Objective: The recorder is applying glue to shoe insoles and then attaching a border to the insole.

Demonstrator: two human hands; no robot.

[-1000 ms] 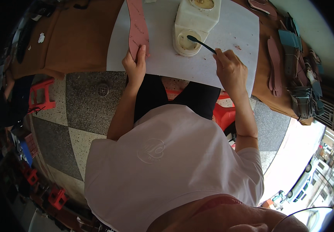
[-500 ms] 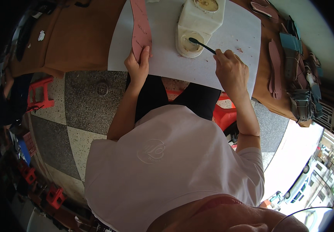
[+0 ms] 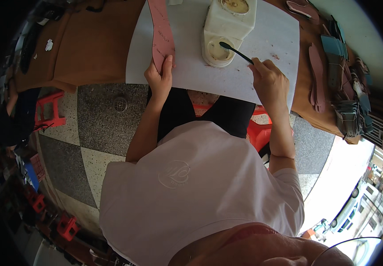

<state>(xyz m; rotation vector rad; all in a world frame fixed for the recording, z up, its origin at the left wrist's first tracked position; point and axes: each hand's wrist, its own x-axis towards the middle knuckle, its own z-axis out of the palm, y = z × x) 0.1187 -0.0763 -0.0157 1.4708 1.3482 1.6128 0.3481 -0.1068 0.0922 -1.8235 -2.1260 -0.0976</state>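
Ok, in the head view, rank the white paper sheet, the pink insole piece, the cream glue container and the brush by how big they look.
1. White paper sheet, by far the largest.
2. Cream glue container and pink insole piece: similar in area, and both run off the top edge, so no ranking between them.
3. Brush, a thin dark stick in the right hand.

Pink strip (image 3: 161,33) in left hand (image 3: 159,80) grip. Black brush (image 3: 235,52) in right hand (image 3: 269,82) grip; cream-white tub (image 3: 227,31) beyond it. White sheet (image 3: 271,42) beneath, red-flecked. Brown table (image 3: 89,48). Floor (image 3: 98,128) grey-and-pale speckled checker. Red stool (image 3: 49,111) left.
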